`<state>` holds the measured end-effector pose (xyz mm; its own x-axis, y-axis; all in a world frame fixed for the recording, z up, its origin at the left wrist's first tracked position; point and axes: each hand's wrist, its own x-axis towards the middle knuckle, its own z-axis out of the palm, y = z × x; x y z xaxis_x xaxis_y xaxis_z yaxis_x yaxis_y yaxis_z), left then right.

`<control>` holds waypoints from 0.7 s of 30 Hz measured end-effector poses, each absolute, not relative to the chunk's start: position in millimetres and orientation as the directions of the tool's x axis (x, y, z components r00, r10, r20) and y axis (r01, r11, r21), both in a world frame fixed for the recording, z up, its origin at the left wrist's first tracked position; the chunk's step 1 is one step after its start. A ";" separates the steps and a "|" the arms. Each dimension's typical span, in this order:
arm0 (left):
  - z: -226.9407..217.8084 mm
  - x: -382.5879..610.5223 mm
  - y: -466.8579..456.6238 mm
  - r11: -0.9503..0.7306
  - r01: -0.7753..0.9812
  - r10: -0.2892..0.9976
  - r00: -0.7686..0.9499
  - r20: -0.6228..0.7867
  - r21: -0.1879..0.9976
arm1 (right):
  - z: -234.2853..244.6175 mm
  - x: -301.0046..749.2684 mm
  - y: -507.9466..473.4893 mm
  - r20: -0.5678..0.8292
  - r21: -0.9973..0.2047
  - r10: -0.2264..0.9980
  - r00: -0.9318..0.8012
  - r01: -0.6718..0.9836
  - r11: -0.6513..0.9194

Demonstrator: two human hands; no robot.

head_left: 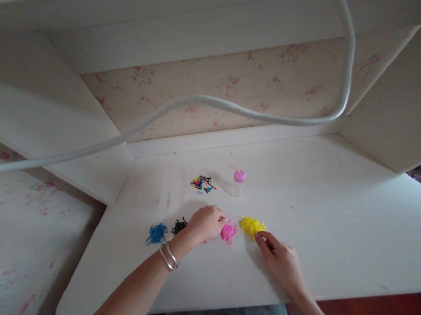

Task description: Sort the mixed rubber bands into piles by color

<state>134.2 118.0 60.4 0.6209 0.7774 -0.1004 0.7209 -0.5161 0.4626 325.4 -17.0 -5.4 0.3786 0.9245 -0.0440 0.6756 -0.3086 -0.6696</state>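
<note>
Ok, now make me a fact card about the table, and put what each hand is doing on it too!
Table: white
Left hand: at the pink pile; whether it holds anything is hidden
Left wrist: two silver bangles
Right hand: at the near edge of the yellow pile
Left of the pink: blue pile, black pile
Farther back: mixed-colour pile, pink-and-clear container

White cable (195, 99) curves above tabletop (337, 223); floral wallpaper (231, 73) behind tabletop; reddish floor (386, 305) below its near edge.
</note>
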 end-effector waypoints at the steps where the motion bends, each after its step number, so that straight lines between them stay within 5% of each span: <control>1: 59.8 132.9 117.4 -0.510 0.725 0.782 0.615 -0.103 0.462 | -5.9 325.5 -16.9 -0.043 -0.670 0.924 0.380 0.675 -0.308; 9: 73.9 115.9 109.6 -0.452 0.742 0.837 0.545 -0.051 0.495 | -6.8 325.5 -17.8 -0.055 -0.690 0.921 0.385 0.653 -0.314; 16: 74.6 80.6 56.7 -0.225 0.611 0.936 0.351 -0.005 0.759 | 0.2 326.5 -18.8 -0.066 -0.768 0.907 0.415 0.560 -0.312; 21: 41.1 40.1 17.8 -0.030 0.533 0.989 0.140 -0.052 0.846 | 30.3 309.1 5.1 0.013 -0.717 0.964 0.265 0.674 -0.176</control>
